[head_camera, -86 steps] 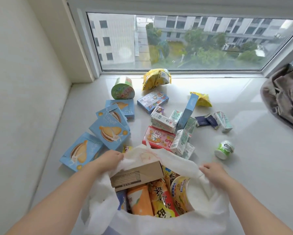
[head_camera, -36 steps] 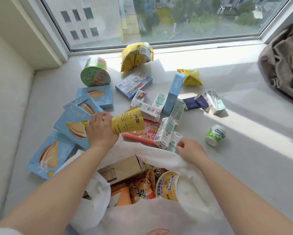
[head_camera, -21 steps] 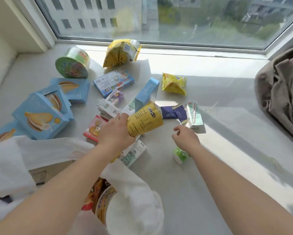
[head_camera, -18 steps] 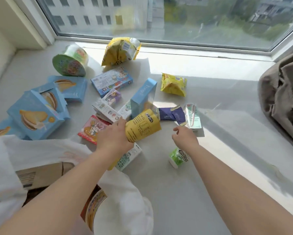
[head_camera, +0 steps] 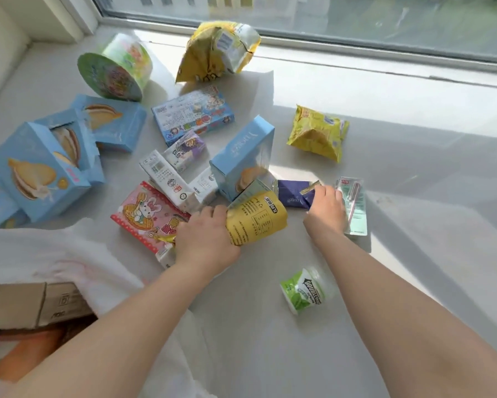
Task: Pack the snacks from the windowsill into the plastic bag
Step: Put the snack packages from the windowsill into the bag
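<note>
My left hand (head_camera: 205, 238) grips a yellow snack packet (head_camera: 255, 218) just above the windowsill, beside the pink rabbit box (head_camera: 146, 215). My right hand (head_camera: 324, 211) reaches over the dark purple wafer packets (head_camera: 291, 193), fingers curled down on them, next to a pale green drink carton (head_camera: 353, 202). The white plastic bag (head_camera: 54, 259) lies at the lower left, open, with a cardboard box (head_camera: 26, 304) and orange packets inside. A small green gum tub (head_camera: 304, 288) lies on its side between my forearms.
Several blue cream-puff boxes (head_camera: 40, 168) crowd the left. A green noodle cup (head_camera: 115, 70), a large yellow bag (head_camera: 218, 50), a blue cartoon box (head_camera: 192, 114) and a small yellow packet (head_camera: 317, 133) lie farther back. The window frame (head_camera: 356, 47) bounds the sill.
My left hand let go of the bag and picked up the yellow packet. My right hand left the bag rim, passed the gum tub and reached forward onto the purple packets.
</note>
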### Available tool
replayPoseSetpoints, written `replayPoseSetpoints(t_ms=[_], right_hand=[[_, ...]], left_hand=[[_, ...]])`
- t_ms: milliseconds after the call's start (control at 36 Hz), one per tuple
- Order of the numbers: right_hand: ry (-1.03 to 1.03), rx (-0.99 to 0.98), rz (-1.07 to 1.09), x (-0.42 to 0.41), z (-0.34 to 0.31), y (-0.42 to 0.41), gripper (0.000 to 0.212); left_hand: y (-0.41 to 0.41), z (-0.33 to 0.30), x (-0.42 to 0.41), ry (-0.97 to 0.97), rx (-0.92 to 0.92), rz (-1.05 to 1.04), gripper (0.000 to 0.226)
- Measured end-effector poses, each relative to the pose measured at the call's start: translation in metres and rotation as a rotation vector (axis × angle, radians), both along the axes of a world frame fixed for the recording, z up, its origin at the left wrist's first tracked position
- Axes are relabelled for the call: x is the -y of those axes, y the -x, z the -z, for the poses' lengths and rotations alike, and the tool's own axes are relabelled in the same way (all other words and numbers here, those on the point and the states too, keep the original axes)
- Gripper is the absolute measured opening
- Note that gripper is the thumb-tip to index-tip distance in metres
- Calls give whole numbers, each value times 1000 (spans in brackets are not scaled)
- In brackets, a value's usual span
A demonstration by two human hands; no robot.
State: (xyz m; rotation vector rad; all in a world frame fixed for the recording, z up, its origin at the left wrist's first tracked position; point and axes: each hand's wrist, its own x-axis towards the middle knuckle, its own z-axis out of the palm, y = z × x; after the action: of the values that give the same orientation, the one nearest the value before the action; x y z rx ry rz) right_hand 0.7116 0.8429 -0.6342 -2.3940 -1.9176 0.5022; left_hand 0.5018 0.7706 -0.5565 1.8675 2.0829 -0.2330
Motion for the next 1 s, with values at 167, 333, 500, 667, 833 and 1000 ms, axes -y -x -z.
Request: replayPoseSetpoints(t_ms=[167,333,500,667,833,1000], right_hand=[[-116,-164,87,-10,-28,-14,41],[87,-268,-42,-36,-45,-3,18],[220,-67,-238,-41,-19,10,42],[390,19,-173,-53,-28,1,67],[403,-159,10,-90,-63,-18,43],[101,-678,487,-137,-73,-31,56]], left_hand=[[-3,0,-5,14,43,-14,63],[2,-1,-9,34,59,1,62],[2,-3,-10,72,54,-11,62],[0,-7,-12,78,65,-9,63],[-21,-23,-23,94,242,-106,63],[-50,-27,-56,46,318,-195,62]])
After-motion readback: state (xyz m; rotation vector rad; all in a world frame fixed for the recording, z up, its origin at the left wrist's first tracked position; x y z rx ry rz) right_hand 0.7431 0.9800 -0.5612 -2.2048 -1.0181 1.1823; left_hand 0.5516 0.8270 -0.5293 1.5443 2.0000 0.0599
